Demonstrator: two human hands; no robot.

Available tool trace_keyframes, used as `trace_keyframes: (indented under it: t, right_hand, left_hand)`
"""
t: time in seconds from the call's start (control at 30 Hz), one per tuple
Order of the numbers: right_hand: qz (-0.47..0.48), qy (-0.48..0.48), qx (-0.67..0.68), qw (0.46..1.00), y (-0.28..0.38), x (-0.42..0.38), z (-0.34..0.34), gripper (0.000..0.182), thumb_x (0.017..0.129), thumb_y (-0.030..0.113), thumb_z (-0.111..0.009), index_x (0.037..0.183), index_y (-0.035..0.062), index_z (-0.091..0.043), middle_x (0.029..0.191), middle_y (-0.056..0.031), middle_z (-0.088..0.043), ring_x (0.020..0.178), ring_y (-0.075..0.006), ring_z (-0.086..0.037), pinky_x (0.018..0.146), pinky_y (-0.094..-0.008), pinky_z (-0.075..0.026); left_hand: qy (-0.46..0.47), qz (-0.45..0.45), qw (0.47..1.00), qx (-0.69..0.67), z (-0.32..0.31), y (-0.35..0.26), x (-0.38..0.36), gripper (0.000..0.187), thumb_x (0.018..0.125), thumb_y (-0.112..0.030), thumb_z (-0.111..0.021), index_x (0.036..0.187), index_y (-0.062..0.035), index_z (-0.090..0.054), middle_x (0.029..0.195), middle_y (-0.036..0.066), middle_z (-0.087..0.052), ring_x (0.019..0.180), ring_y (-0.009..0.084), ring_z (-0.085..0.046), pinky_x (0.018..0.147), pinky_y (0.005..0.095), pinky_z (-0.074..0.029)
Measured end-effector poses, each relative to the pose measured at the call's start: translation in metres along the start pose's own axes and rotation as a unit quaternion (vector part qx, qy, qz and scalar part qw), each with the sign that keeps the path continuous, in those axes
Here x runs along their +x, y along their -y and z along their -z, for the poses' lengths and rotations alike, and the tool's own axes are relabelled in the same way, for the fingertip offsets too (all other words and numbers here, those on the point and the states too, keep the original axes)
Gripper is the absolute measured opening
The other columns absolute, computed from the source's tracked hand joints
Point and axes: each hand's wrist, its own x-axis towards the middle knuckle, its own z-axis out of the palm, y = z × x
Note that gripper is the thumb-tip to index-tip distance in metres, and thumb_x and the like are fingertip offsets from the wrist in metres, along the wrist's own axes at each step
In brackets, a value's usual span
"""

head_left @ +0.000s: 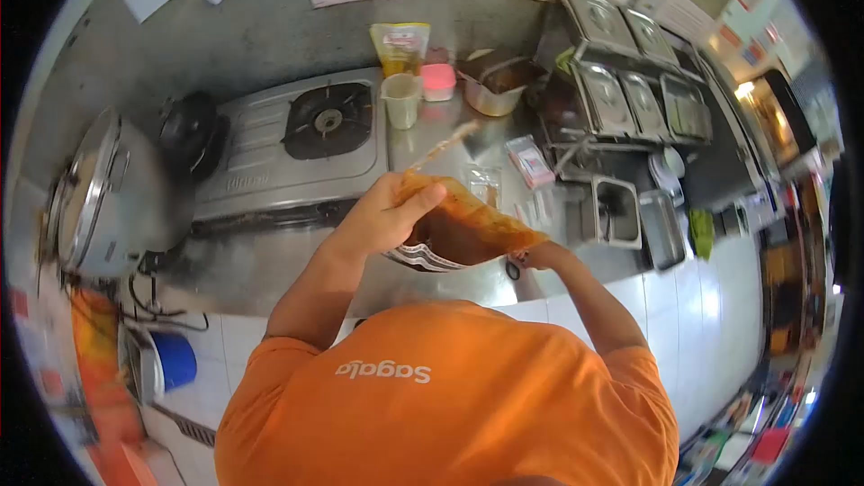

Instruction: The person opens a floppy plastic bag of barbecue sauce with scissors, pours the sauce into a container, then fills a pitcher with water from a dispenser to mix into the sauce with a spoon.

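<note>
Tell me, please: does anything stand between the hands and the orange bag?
Nothing visible stands in the way. The left hand grips the orange bag directly, with its thumb over the edge. The right hand is at the bag's other end; its fingers are partly hidden, so their exact contact is unclear.

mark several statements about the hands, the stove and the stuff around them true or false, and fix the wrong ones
1. The left hand and the right hand both hold the orange-stained bag. True.
2. The left hand lies flat on the stove. False: the left hand grips the edge of the bag.
3. The pale cup stands in front of the yellow pouch. True.
4. The pink-lidded tub is left of the stove. False: it stands to the right of the stove.
5. The shirt is orange. True.
</note>
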Motion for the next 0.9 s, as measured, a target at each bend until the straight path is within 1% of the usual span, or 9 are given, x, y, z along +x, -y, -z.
trace_keyframes:
  t: [0.13,0.23,0.33,0.4,0.6,0.63,0.7,0.8,0.9]
  right_hand:
    - [-0.037,-0.162,0.219,0.961,0.061,-0.023,0.218,0.019,0.079,0.013,-0.060,0.095,0.0038,-0.064,0.097,-0.0143,-0.063,0.083,-0.0249,-0.060,0.076,-0.0345,-0.046]
    - [0.245,-0.311,0.121,0.910,0.124,-0.038,0.316,0.022,0.084,0.013,-0.057,0.102,0.0024,-0.061,0.096,-0.0088,-0.062,0.091,-0.0238,-0.057,0.085,-0.0355,-0.042]
    - [0.347,-0.317,0.072,0.880,0.155,-0.034,0.328,0.022,0.083,0.016,-0.059,0.101,0.0038,-0.062,0.089,-0.0074,-0.061,0.090,-0.0249,-0.055,0.086,-0.0367,-0.040]
    - [0.432,-0.213,-0.015,0.876,0.157,-0.033,0.330,0.019,0.081,0.016,-0.060,0.095,0.0050,-0.063,0.080,-0.0065,-0.058,0.083,-0.0253,-0.054,0.079,-0.0364,-0.040]
    - [0.368,-0.328,-0.204,0.846,0.155,-0.040,0.334,0.010,0.072,0.016,-0.059,0.080,0.0090,-0.061,0.076,-0.0039,-0.054,0.078,-0.0213,-0.053,0.071,-0.0348,-0.039]
    - [0.341,-0.372,-0.287,0.814,0.154,-0.037,0.337,0.011,0.072,0.019,-0.059,0.079,0.0095,-0.061,0.080,-0.0037,-0.056,0.083,-0.0196,-0.054,0.071,-0.0341,-0.040]
    - [0.310,-0.398,-0.279,0.817,0.139,-0.020,0.353,0.010,0.072,0.017,-0.058,0.078,0.0097,-0.060,0.078,-0.0040,-0.056,0.083,-0.0191,-0.054,0.071,-0.0319,-0.040]
    - [0.160,-0.406,-0.351,0.828,0.098,-0.009,0.367,0.011,0.073,0.017,-0.060,0.079,0.0089,-0.064,0.075,-0.0065,-0.060,0.078,-0.0233,-0.058,0.068,-0.0348,-0.044]
    - [0.001,-0.223,-0.057,0.973,0.055,-0.012,0.324,0.013,0.073,0.012,-0.058,0.078,0.0068,-0.068,0.074,-0.0120,-0.065,0.071,-0.0279,-0.062,0.066,-0.0382,-0.048]
  left_hand:
    - [0.030,-0.014,0.999,-0.035,-0.032,0.010,0.020,0.036,0.092,-0.030,-0.054,0.105,0.0030,-0.061,0.089,0.001,-0.062,0.080,0.0064,-0.052,0.070,0.0220,-0.043]
    - [0.046,-0.019,0.998,-0.027,-0.069,0.009,0.028,0.037,0.091,-0.031,-0.054,0.103,0.0029,-0.062,0.084,0.000,-0.061,0.075,0.0056,-0.051,0.065,0.0217,-0.042]
    - [0.048,0.007,0.998,0.044,-0.091,0.011,0.033,0.037,0.091,-0.032,-0.054,0.100,0.0026,-0.063,0.074,-0.002,-0.058,0.066,0.0043,-0.047,0.056,0.0216,-0.038]
    - [0.048,0.016,0.995,0.088,-0.098,0.022,0.038,0.035,0.091,-0.033,-0.054,0.096,0.0005,-0.064,0.062,-0.005,-0.050,0.054,0.0036,-0.040,0.046,0.0223,-0.031]
    - [0.066,-0.052,0.996,0.026,-0.115,0.032,0.038,0.034,0.092,-0.031,-0.053,0.096,0.0009,-0.064,0.065,-0.005,-0.053,0.058,0.0038,-0.043,0.050,0.0210,-0.036]
    - [0.070,-0.048,0.996,0.024,-0.116,0.028,0.035,0.034,0.092,-0.031,-0.053,0.096,0.0009,-0.064,0.065,-0.005,-0.053,0.058,0.0038,-0.043,0.050,0.0210,-0.036]
    - [0.129,0.112,0.983,0.066,-0.115,0.016,0.026,0.032,0.093,-0.027,-0.052,0.099,0.0025,-0.063,0.074,-0.003,-0.059,0.068,0.0048,-0.049,0.061,0.0209,-0.041]
    - [0.077,0.045,0.995,0.039,-0.116,0.026,0.017,0.032,0.093,-0.025,-0.050,0.103,0.0032,-0.062,0.074,-0.003,-0.058,0.066,0.0047,-0.047,0.060,0.0213,-0.041]
    - [0.045,-0.035,0.998,0.021,-0.109,0.036,0.007,0.032,0.094,-0.024,-0.050,0.101,0.0043,-0.063,0.071,-0.004,-0.057,0.061,0.0050,-0.044,0.054,0.0220,-0.038]
